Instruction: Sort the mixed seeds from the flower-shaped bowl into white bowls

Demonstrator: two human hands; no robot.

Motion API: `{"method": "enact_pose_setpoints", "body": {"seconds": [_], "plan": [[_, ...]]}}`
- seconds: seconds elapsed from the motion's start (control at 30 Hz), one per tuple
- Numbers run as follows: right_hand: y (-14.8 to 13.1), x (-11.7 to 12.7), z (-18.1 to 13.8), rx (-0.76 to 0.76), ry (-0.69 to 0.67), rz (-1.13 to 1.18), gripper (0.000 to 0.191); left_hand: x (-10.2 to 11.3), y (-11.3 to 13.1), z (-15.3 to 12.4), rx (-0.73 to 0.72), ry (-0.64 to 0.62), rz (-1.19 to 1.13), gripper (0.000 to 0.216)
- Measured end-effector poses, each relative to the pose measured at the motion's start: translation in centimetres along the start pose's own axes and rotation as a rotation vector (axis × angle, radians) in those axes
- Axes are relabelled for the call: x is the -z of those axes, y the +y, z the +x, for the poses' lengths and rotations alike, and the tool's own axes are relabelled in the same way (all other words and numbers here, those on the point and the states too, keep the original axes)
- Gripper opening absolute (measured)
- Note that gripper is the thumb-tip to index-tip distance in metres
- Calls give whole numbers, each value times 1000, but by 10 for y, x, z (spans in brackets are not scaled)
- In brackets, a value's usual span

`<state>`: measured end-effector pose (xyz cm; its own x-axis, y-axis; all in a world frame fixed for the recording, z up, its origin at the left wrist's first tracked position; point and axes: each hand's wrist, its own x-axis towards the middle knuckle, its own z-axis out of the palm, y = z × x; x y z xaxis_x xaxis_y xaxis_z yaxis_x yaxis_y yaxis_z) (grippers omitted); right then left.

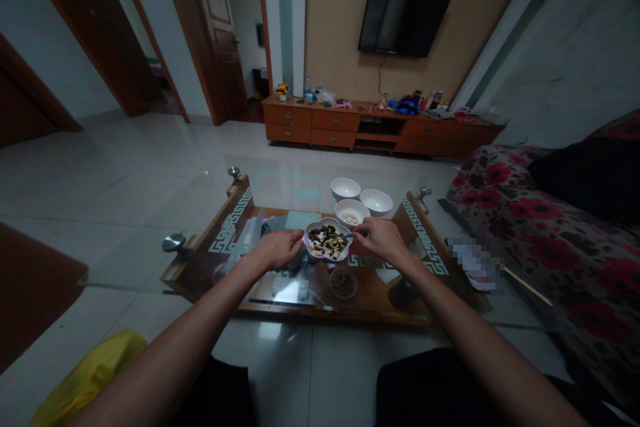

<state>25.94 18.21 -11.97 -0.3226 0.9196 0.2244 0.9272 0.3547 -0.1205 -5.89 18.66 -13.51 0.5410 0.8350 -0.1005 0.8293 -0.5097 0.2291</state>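
Observation:
A flower-shaped bowl (327, 241) of mixed dark and pale bits sits on the glass coffee table (300, 193). My left hand (277, 247) rests against the bowl's left rim with its fingers curled on it. My right hand (377, 238) is pinched at the bowl's right edge, apparently on a small utensil whose shape I cannot make out. Just behind stands a white bowl (351, 211) with a few pale pieces in it. Two more white bowls (345, 187) (377, 201) stand farther back.
A small dark bowl (343, 282) sits near the table's front edge. A wooden shelf with white fretwork (227, 230) shows under the glass. A floral sofa (545, 233) is at the right, a yellow bag (90, 373) at lower left, a TV cabinet (350, 127) beyond.

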Motion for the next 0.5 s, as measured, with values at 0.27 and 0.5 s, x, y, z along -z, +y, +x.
{"method": "enact_pose_setpoints", "body": {"seconds": [0.27, 0.5], "plan": [[15, 9, 0, -120, 187, 82, 24, 2, 2, 0, 18, -14, 26, 39], [9, 9, -1, -24, 174, 94, 23, 1, 0, 0, 16, -4, 5, 39]]}}
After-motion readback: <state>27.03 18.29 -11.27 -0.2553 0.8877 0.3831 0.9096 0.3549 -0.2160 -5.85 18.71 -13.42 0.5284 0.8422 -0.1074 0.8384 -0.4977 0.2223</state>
